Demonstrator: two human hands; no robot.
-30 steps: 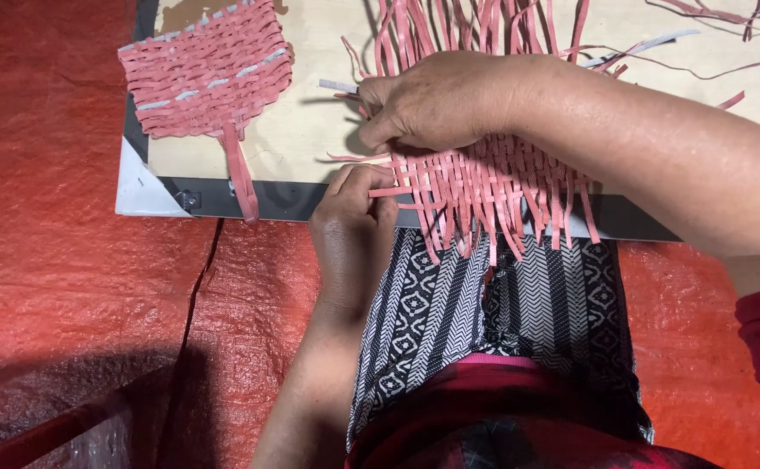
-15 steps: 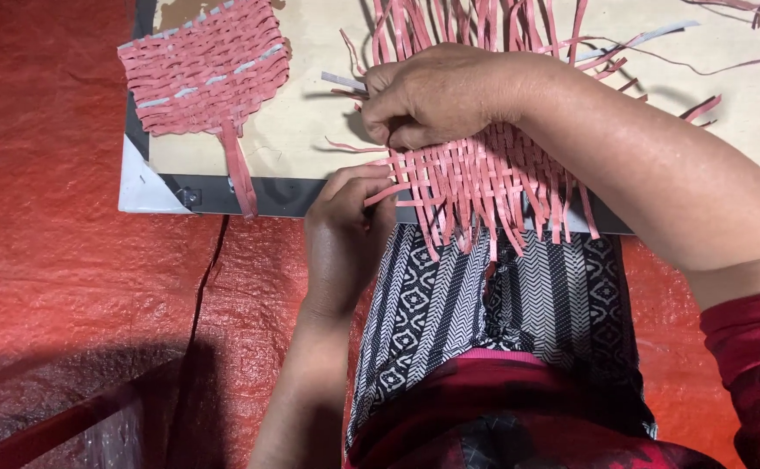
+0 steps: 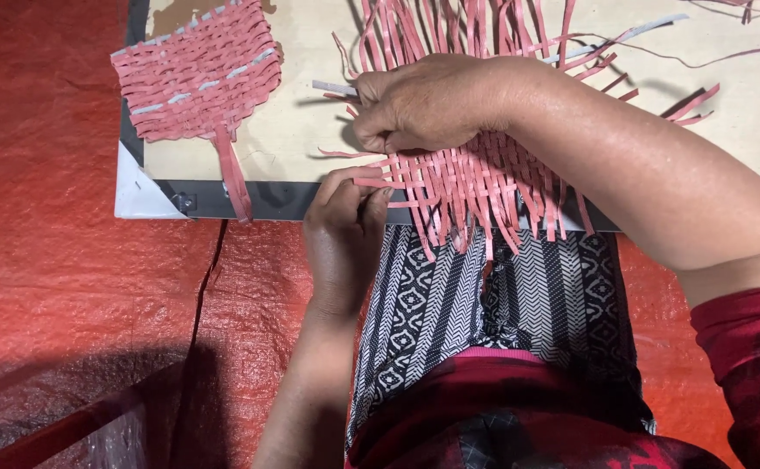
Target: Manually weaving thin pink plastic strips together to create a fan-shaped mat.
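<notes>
the half-woven mat of pink strips (image 3: 475,187) lies on the pale board (image 3: 310,130), its near ends hanging over the edge. the right hand (image 3: 427,104) presses closed on its top, and just below, the left hand (image 3: 345,226) pinches a strip at its left edge. a finished woven piece (image 3: 197,74) lies well left.
</notes>
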